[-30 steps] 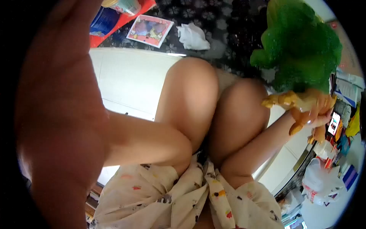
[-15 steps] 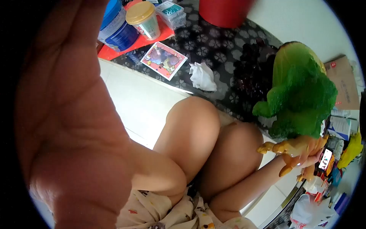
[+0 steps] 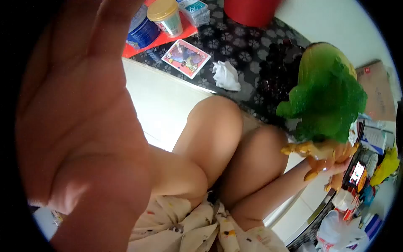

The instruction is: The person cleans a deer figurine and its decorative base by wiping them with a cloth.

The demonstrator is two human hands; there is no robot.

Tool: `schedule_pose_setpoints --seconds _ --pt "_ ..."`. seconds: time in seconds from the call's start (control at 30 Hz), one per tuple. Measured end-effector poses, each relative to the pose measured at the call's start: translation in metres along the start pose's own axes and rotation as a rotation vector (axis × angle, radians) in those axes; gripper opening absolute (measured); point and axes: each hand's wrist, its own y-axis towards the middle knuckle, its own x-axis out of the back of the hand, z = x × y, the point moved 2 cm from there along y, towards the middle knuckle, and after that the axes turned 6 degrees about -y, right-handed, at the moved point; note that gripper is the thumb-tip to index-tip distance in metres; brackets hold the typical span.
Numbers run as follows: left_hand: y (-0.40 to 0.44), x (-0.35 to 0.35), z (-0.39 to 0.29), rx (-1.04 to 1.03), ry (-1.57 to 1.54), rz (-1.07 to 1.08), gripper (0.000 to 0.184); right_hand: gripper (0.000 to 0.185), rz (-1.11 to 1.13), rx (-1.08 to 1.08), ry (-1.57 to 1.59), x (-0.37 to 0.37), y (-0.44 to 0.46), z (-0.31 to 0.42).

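Note:
Very close to the camera, the palm of my left hand (image 3: 84, 113) fills the left side, its fingers stretched upward and cut off by the frame; nothing shows in it. At the right, my right hand (image 3: 341, 167) is closed on the yellow-brown base of a green cabbage-shaped ornament (image 3: 329, 101). The ornament stands up from the hand, its leaves dark green and its top paler. Part of my right hand is hidden behind the base.
On the black flower-patterned surface (image 3: 226, 42) are a pink-bordered card (image 3: 186, 59), a crumpled white tissue (image 3: 226, 76), a yellow-lidded tub (image 3: 166, 19), a blue container (image 3: 142, 31) and a red container (image 3: 252, 10). A cardboard box (image 3: 375, 90), phone (image 3: 357, 173) and plastic bag (image 3: 336, 231) are at right.
The view has tilted up, then shifted slightly, bringing the red container into sight. My left palm reaches further right in the frame. The ornament remains in my right hand.

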Motion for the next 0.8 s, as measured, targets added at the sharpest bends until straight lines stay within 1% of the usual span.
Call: schedule_pose_setpoints --seconds 0.03,0.07,0.1,0.13,0.2,0.27,0.33,0.37,0.43,0.5,0.53,0.6,0.63,0.67,0.73,0.8 --pt "0.000 0.004 -0.004 -0.058 0.016 -0.092 0.027 0.046 -0.068 -0.005 -0.031 -0.018 0.000 -0.010" --pt "-0.002 0.008 -0.010 -0.135 0.030 -0.198 0.026 0.046 -0.386 0.114 -0.278 -0.050 0.000 -0.024" --pt "-0.005 0.013 -0.017 -0.220 0.041 -0.314 0.026 0.047 -0.712 0.233 -0.518 -0.065 -0.001 -0.028" --pt "-0.006 0.018 -0.025 -0.305 0.054 -0.426 0.026 0.052 -0.741 0.269 -0.554 -0.063 0.002 -0.029" --pt "-0.010 0.023 -0.039 -0.457 0.087 -0.602 0.025 0.054 -0.697 0.232 -0.521 -0.067 0.001 -0.032" --pt "-0.015 0.022 -0.050 -0.549 0.118 -0.633 0.025 0.055 -0.684 0.193 -0.495 -0.071 -0.002 -0.034" --pt "-0.012 0.012 -0.056 -0.556 0.120 -0.451 0.024 0.057 -0.699 0.158 -0.473 -0.075 -0.003 -0.035" --pt "-0.012 0.007 -0.058 -0.533 0.119 -0.304 0.022 0.052 -0.658 0.145 -0.433 -0.077 -0.003 -0.036" --pt "-0.010 -0.008 -0.067 -0.471 0.121 -0.010 0.025 0.044 -0.578 0.114 -0.355 -0.079 -0.005 -0.035" --pt "-0.015 -0.018 -0.083 -0.294 0.162 0.154 0.014 0.045 -0.591 0.119 -0.338 -0.080 -0.004 -0.037" --pt "-0.021 -0.023 -0.097 -0.149 0.201 0.173 0.008 0.045 -0.599 0.121 -0.332 -0.083 -0.003 -0.037" --pt "-0.021 -0.032 -0.099 -0.131 0.170 0.023 0.015 0.054 -0.609 0.110 -0.391 -0.095 -0.002 -0.042" --pt "-0.017 -0.046 -0.086 -0.260 0.099 -0.146 0.009 0.059 -0.614 0.105 -0.423 -0.099 -0.001 -0.044" --pt "-0.013 -0.059 -0.072 -0.387 0.025 -0.316 0.010 0.059 -0.635 0.119 -0.417 -0.097 0.000 -0.043" --pt "-0.013 -0.060 -0.062 -0.329 0.012 -0.186 0.010 0.059 -0.676 0.146 -0.412 -0.090 -0.002 -0.041" --pt "-0.015 -0.056 -0.056 -0.261 -0.007 -0.104 0.011 0.058 -0.664 0.154 -0.413 -0.078 -0.003 -0.038"
